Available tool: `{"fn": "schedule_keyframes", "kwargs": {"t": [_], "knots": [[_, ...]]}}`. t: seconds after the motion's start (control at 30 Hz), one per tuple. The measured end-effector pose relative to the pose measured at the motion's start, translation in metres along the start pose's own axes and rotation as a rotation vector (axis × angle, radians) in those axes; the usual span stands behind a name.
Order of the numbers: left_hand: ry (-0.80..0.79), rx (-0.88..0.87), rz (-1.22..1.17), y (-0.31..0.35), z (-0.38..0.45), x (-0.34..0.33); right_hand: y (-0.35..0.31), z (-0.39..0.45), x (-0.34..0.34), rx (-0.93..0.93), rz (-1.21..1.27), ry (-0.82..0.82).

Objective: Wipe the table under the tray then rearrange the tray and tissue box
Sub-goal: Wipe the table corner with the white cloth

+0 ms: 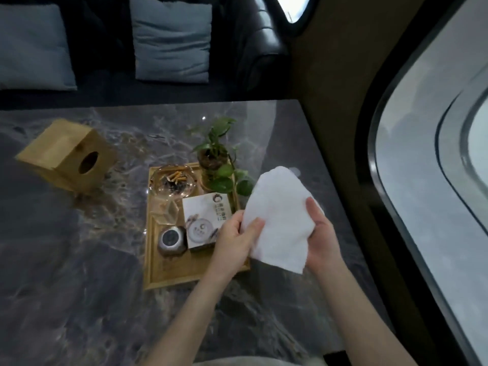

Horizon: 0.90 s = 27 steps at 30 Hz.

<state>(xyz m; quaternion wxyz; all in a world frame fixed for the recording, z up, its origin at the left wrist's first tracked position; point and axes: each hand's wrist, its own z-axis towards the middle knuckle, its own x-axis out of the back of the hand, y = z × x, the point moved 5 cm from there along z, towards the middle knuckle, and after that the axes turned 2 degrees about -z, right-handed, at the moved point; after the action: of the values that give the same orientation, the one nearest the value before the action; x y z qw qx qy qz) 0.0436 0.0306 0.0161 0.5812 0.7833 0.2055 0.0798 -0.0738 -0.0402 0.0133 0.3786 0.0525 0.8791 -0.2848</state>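
A white cloth point(277, 215) hangs in the air over the right edge of the wooden tray point(169, 276). My left hand point(235, 241) grips its left edge and my right hand point(322, 233) grips its right side. The tray rests on the dark marble table point(79, 286), right of centre. It carries a glass ashtray point(171, 180) with cigarette butts, a white box point(206, 220), a small round metal container point(171, 239) and a potted green plant point(219, 159). The wooden tissue box point(66, 157) lies on its side at the table's far left.
A dark sofa with two blue-grey cushions point(171, 40) runs along the table's far edge. To the right stand a wall and a large rounded window point(435, 167). The table's right edge point(330, 180) lies just beyond my right hand.
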Motion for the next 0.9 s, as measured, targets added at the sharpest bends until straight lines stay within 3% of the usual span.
{"fn": "schedule_keyframes", "kwargs": {"t": [0.17, 0.27, 0.37, 0.43, 0.6, 0.73, 0.8, 0.9], "knots": [[-0.136, 0.100, 0.451, -0.030, 0.042, -0.038, -0.053, -0.003, 0.030, 0.052, -0.224, 0.144], [-0.012, -0.048, 0.731, -0.032, 0.070, -0.050, -0.098, 0.005, 0.039, 0.169, -0.518, 0.342], [0.095, -0.150, 0.947, -0.040, 0.096, -0.055, -0.143, 0.015, 0.021, 0.304, -0.934, 0.368], [0.137, -0.162, 1.081, -0.049, 0.114, -0.055, -0.170, 0.028, 0.016, 0.364, -1.085, 0.401], [0.158, -0.131, 1.240, -0.070, 0.146, -0.054, -0.221, 0.068, 0.006, 0.582, -1.321, 0.480], [0.181, -0.091, 1.311, -0.080, 0.148, -0.053, -0.208, 0.094, 0.008, 0.704, -1.571, 0.532], [0.193, -0.094, 1.358, -0.081, 0.148, -0.053, -0.181, 0.114, 0.014, 0.665, -1.858, 0.446], [0.195, -0.089, 1.379, -0.080, 0.148, -0.053, -0.125, 0.139, 0.038, 0.314, -2.016, 0.071]]}}
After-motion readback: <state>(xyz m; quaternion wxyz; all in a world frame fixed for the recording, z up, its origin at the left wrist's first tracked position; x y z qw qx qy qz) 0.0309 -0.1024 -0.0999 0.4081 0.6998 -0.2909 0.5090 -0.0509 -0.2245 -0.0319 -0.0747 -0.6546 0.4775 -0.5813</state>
